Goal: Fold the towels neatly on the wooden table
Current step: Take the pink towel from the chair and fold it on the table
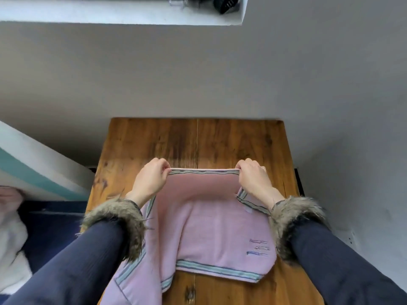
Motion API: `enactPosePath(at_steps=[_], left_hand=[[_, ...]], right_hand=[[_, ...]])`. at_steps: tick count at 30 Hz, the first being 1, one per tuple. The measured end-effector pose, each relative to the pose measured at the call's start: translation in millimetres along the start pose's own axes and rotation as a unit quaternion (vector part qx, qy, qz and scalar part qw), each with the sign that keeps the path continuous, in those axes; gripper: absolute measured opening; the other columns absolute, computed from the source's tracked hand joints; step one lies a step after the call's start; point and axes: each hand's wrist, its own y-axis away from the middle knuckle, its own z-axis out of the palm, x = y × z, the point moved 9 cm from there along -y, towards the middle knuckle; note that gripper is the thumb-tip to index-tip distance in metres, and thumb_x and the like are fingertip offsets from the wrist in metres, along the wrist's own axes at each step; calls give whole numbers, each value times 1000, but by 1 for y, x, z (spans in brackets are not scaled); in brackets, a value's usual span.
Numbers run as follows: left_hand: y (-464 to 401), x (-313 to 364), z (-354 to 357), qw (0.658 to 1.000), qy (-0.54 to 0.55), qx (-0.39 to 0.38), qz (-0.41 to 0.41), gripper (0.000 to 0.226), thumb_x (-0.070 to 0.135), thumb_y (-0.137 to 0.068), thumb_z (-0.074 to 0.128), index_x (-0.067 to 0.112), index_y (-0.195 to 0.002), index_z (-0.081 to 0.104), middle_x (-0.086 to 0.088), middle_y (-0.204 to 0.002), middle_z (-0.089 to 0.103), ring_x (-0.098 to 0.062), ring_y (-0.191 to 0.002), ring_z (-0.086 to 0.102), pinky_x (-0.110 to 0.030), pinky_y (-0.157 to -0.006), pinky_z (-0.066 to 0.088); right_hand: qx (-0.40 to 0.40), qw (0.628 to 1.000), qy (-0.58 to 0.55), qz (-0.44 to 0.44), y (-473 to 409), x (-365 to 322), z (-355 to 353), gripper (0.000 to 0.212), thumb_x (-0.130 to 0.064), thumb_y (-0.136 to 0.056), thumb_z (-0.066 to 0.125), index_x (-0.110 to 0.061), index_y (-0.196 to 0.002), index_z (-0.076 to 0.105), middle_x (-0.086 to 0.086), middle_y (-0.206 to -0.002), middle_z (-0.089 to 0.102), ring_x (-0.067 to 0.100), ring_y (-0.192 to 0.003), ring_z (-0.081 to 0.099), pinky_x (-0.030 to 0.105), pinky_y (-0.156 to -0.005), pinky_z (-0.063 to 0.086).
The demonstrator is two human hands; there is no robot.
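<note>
A pink towel (211, 230) with grey-green striped borders and small embroidered marks lies over the near half of the wooden table (198, 142). My left hand (152, 178) pinches its far left corner and my right hand (253, 177) pinches its far right corner. Between them the far edge is stretched taut, lifted a little above the wood. The towel's near part sags onto the table, and its lower left portion hangs past the front edge. Fur-trimmed dark sleeves cover both my wrists.
Bare wood shows on the table's far half, which ends against a grey wall (198, 73). A white ledge (123, 12) with dark objects runs overhead. To the left are a white and teal panel (33, 164), dark blue fabric (52, 230) and a white cloth (11, 238).
</note>
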Motion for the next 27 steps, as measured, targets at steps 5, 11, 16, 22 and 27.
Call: enactPosePath(at_steps=[5,11,16,22,27], left_hand=[[-39,-8,24,996,-67,60,19,15,11,-89,51,9,-100,61,-14,-100,55,-36,-92,51,-41,-72,38],[6,31,83,983,-57,81,153,33,8,-76,46,10,-107,55,-16,-108,57,-38,-95,54,-40,-72,40],[34,56,165,975,-116,-27,189,47,30,-84,38,21,-131,42,-12,-146,38,-34,-135,27,-51,-108,19],[32,53,187,970,-154,-12,188,54,40,-89,33,22,-140,40,-7,-152,27,-30,-141,19,-55,-112,9],[31,55,186,969,-163,4,187,55,40,-89,32,21,-141,39,-8,-153,26,-31,-142,19,-56,-112,11]], right_hand=[[46,998,-23,28,-40,14,19,33,-3,-93,40,-12,-122,54,8,-123,55,26,-113,47,40,-94,37],[152,985,-78,-9,14,9,63,21,-9,-83,43,-7,-88,63,11,-84,61,33,-76,59,38,-64,48],[145,989,-34,15,69,29,110,22,-18,-81,46,-14,-99,58,8,-96,60,29,-83,57,37,-70,45],[150,988,2,16,83,48,123,36,-20,-88,43,-10,-119,60,14,-126,57,30,-116,52,44,-93,42],[73,995,44,43,51,87,113,56,-36,-92,36,-13,-143,34,16,-151,27,33,-142,18,49,-116,9]])
